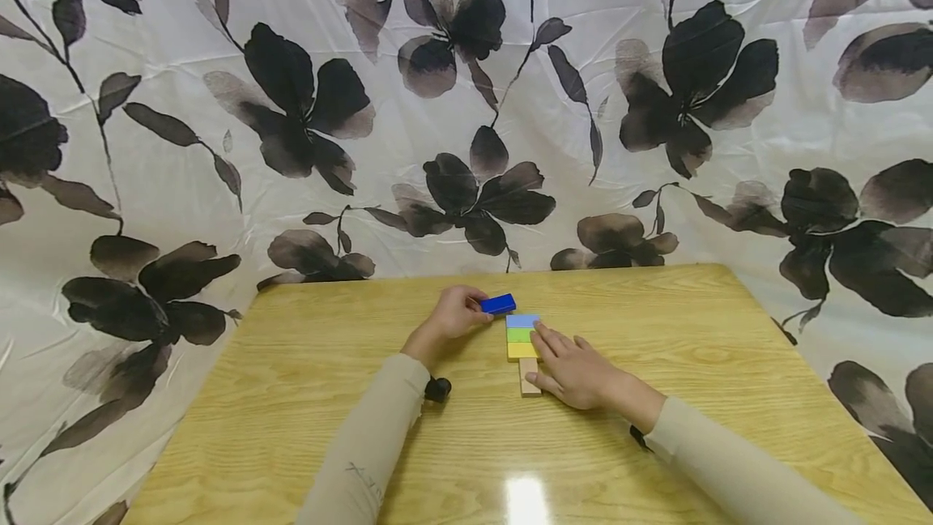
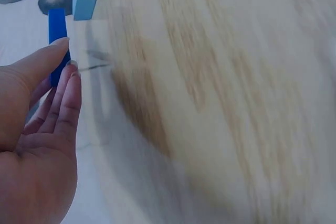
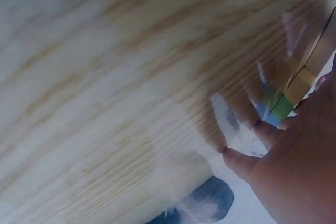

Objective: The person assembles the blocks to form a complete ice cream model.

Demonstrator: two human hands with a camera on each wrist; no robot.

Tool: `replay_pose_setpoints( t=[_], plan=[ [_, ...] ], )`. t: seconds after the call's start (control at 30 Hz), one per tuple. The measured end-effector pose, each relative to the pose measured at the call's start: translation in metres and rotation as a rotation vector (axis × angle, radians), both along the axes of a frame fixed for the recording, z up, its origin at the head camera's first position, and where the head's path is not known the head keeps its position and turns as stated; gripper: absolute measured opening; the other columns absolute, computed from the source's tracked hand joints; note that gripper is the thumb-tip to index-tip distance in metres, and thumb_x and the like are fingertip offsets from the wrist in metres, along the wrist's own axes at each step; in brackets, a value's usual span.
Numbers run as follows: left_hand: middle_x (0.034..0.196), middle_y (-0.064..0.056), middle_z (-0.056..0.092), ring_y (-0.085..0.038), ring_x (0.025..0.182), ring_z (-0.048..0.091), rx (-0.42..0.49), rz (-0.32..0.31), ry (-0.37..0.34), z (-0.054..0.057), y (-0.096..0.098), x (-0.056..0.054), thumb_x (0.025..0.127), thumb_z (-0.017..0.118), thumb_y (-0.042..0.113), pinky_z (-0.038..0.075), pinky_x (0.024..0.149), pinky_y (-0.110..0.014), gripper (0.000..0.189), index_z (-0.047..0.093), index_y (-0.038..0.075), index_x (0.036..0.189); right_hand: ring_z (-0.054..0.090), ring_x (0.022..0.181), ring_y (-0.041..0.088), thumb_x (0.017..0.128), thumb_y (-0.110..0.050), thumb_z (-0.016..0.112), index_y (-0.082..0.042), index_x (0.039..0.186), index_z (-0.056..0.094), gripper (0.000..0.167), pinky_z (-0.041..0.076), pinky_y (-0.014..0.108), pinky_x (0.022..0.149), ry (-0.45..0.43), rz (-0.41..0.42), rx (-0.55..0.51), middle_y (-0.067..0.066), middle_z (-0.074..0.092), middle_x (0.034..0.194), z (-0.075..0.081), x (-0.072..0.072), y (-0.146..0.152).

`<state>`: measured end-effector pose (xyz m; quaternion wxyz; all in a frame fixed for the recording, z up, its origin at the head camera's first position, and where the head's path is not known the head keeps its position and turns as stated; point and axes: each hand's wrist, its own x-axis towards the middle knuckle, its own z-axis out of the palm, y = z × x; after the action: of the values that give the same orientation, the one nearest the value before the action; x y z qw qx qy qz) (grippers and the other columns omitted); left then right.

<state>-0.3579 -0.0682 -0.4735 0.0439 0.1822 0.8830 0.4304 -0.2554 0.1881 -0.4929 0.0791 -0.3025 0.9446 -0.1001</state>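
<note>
Between thumb and fingers, my left hand (image 1: 457,313) pinches a dark blue block (image 1: 500,304), just beyond the far left corner of a row of flat blocks. From far to near, the row has a light blue block (image 1: 521,321), a green block (image 1: 519,335) and a yellow block (image 1: 521,351), side by side. A plain wood block (image 1: 529,379) extends from the yellow one toward me, lengthwise. My right hand (image 1: 579,371) lies along the row's right side, fingers extended at the coloured blocks, thumb at the wood block. In the left wrist view, the dark blue block (image 2: 56,24) stands out past the thumb.
The blocks lie on a glossy wood-grain table (image 1: 306,428), near its far edge. Behind it hangs a white cloth (image 1: 568,209) with dark flowers. Dark wrist devices show at the left cuff (image 1: 397,375) and the right cuff (image 1: 662,424).
</note>
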Motion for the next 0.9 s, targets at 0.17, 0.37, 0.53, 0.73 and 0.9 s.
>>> replay_pose_setpoints(
  t=[0.17,0.37,0.53,0.73,0.9],
  plan=[
    [0.091,-0.012,0.07,-0.014,0.077,0.059,-0.03,-0.037,0.016,-0.005,0.008,-0.006,0.085,0.082,0.003,0.05,0.071,-0.024,0.035,0.072,-0.006,0.117,0.014,0.156,0.032,0.107,-0.061,0.028,-0.005,0.164,0.014,0.081,0.022,0.067,0.117,0.01,-0.008,-0.003,0.013,0.004,0.171,0.0,0.0,0.003],
    [0.097,-0.012,0.069,-0.013,0.078,0.059,-0.038,-0.038,0.005,-0.01,0.013,-0.009,0.086,0.081,0.004,0.05,0.072,-0.024,0.034,0.072,-0.006,0.118,0.015,0.156,0.033,0.108,-0.06,0.029,-0.005,0.164,0.014,0.08,0.022,0.068,0.116,0.017,0.0,0.004,0.013,0.003,0.171,-0.001,0.0,0.005],
    [0.097,-0.012,0.068,-0.014,0.078,0.059,-0.048,-0.037,0.004,-0.012,0.013,-0.009,0.087,0.081,0.004,0.049,0.071,-0.024,0.035,0.072,-0.004,0.119,0.014,0.156,0.033,0.108,-0.061,0.027,-0.006,0.164,0.012,0.08,0.022,0.067,0.117,0.008,0.005,0.02,0.012,0.002,0.172,0.0,0.0,0.002],
    [0.092,-0.011,0.067,-0.012,0.074,0.059,-0.04,-0.042,0.007,-0.013,0.012,-0.01,0.086,0.081,0.002,0.049,0.069,-0.024,0.035,0.071,-0.005,0.119,0.016,0.156,0.033,0.107,-0.063,0.025,-0.006,0.164,0.013,0.081,0.024,0.067,0.116,0.027,0.016,0.04,0.012,0.003,0.172,0.001,0.0,0.0],
    [0.092,-0.011,0.067,-0.012,0.074,0.06,-0.047,-0.055,0.009,-0.012,0.013,-0.008,0.087,0.081,0.002,0.05,0.071,-0.024,0.034,0.071,-0.005,0.118,0.016,0.156,0.033,0.106,-0.064,0.023,-0.007,0.164,0.012,0.082,0.024,0.066,0.116,0.026,0.02,0.053,0.012,0.002,0.172,-0.001,-0.001,0.0]
  ],
)
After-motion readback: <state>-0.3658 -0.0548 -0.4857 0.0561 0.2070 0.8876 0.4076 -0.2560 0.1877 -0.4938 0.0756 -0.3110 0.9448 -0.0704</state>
